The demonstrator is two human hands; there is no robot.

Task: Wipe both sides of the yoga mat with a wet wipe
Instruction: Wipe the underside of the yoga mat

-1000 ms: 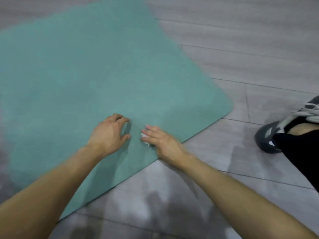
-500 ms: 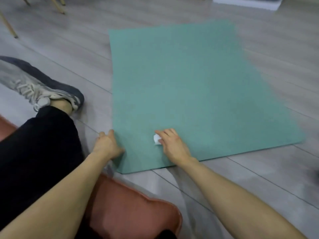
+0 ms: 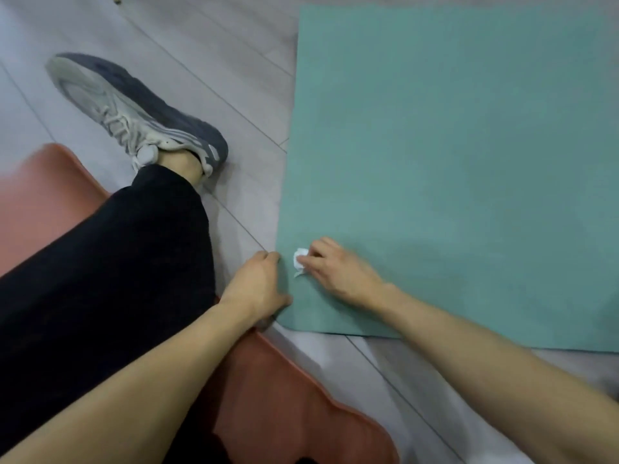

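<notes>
Yoga mat [image 3: 452, 162] lies flat on the grey floor [image 3: 234, 78], and at its near corner the right hand [image 3: 338, 269] presses a crumpled wet wipe [image 3: 299, 258] under curled fingers while the left hand [image 3: 259, 288] grips the mat's edge, thumb on top. By my read the upper face is mid-wipe, with the underside not yet turned up. Farther off sits a grey sneaker [image 3: 134, 112], no readable branding or writing anywhere.

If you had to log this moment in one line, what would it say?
right hand: presses wet wipe on yoga mat | left hand: holds mat's edge | mat: flat on floor
</notes>
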